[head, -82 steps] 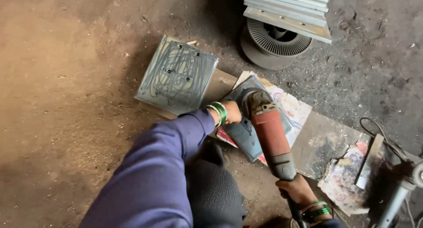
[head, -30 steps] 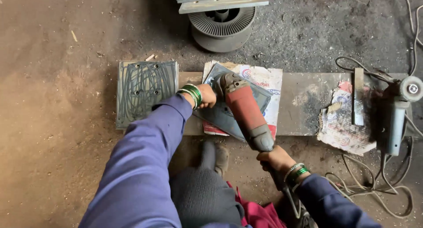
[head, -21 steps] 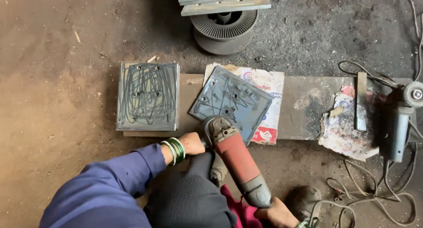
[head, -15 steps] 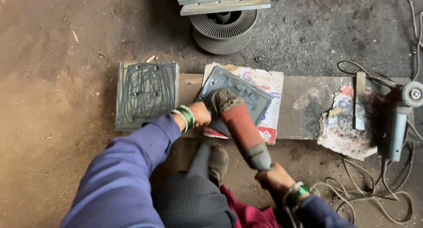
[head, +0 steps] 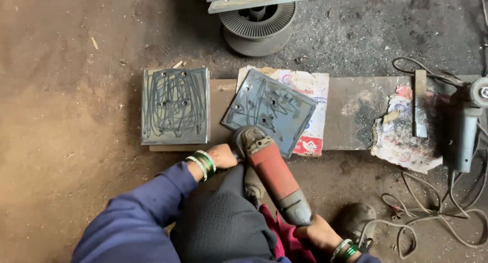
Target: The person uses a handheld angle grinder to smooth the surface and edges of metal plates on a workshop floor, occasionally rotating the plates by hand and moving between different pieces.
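A long flat board (head: 356, 110) lies across the dirt floor (head: 66, 115), and it seems to serve as a low bench, keeping the work up out of the grit. On its left end rests a square metal plate (head: 175, 105), scribbled over with dark marks, lying square and apart from the work, as if set aside. Beside it, on a sheet of printed paper (head: 312, 90), a second scribbled plate (head: 269, 108) sits turned at an angle, its near corner pointing toward the person, which puts that edge within easy reach of the tool.

The red angle grinder (head: 272, 174) slants across the person's lap, head down at that near corner (whether the disc actually touches the metal I cannot tell). The left hand (head: 221, 156) is closed around the side of the grinder's head, probably to steady it; the right hand (head: 317, 232) is wrapped tightly round the tail of the body, bearing its weight.

Off to the right a second grinder (head: 465, 131) lies idle on the board's end, its cable (head: 432, 222) looping loosely over the ground. A wire spool (head: 259, 21) stands behind the board.
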